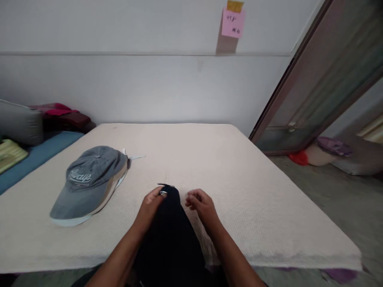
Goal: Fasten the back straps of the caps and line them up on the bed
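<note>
We've got the white wall point(134, 87) filling the back, and right up against it the pale-covered table point(254, 231), a broad flat surface before us. Down the middle runs the dark cloth item point(173, 243), far tip over the table, near part reaching past the front edge, so placed, we judge, that both arms reach it easily. Off to the left lies the grey cap point(92, 171), brim toward the near left, well apart and so out of the way. Now the hands: the left hand point(152, 201) pinches the dark cloth item near its far tip, seemingly to steady it; the right hand point(202, 203) hovers just beside, fingers curled in, and whether it grips something thin we cannot tell. High on the wall, yellow tape point(235, 6) holds up the pink note point(232, 23). Smallest of all, a shiny piece point(163, 193) glints by that left grip, too blurred to name.
</note>
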{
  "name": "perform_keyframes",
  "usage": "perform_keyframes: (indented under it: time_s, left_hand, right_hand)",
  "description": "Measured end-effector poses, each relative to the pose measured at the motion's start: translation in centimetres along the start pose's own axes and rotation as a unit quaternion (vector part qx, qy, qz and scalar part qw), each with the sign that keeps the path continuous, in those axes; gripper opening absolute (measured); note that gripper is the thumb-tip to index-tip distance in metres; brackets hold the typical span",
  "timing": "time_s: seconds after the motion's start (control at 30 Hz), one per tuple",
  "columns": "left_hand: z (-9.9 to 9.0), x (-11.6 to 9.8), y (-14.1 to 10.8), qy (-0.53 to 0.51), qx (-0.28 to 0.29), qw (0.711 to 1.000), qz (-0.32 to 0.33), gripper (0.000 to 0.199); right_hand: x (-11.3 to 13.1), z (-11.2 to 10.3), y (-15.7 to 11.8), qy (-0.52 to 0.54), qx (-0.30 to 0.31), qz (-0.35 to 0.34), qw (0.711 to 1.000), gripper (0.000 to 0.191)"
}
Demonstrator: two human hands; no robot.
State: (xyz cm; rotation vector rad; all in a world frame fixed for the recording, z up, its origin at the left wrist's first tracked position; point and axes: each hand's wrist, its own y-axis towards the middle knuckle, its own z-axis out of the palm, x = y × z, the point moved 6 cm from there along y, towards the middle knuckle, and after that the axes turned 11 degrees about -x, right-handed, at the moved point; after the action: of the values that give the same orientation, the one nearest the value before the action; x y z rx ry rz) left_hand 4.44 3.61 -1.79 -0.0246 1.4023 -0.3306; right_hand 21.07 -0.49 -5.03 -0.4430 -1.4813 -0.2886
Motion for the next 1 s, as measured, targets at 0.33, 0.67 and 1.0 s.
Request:
perform_keyframes:
  time_s: [0.33, 0.67, 1.0]
  left_hand:
    - [4.5, 2.7, -1.4, 0.132, 0.120, 0.982, 0.067, 0.028]
    - [4.6, 3.6, -1.8, 0.000, 0.074, 0.993, -0.094, 0.019]
    - [2.7, 1.9, -2.4, -0.224, -0.017, 0.956, -0.188, 0.017]
  right_hand:
    - [2.6, 0.0, -1.3, -0.046, 0.058, -0.143, 0.987, 0.016]
    - [0.4, -1.0, -1.6, 0.228, 0.118, 0.143, 0.956, 0.034]
    - [-1.0, -1.6, -0.6, 0.266, 0.072, 0.191, 0.942, 0.026]
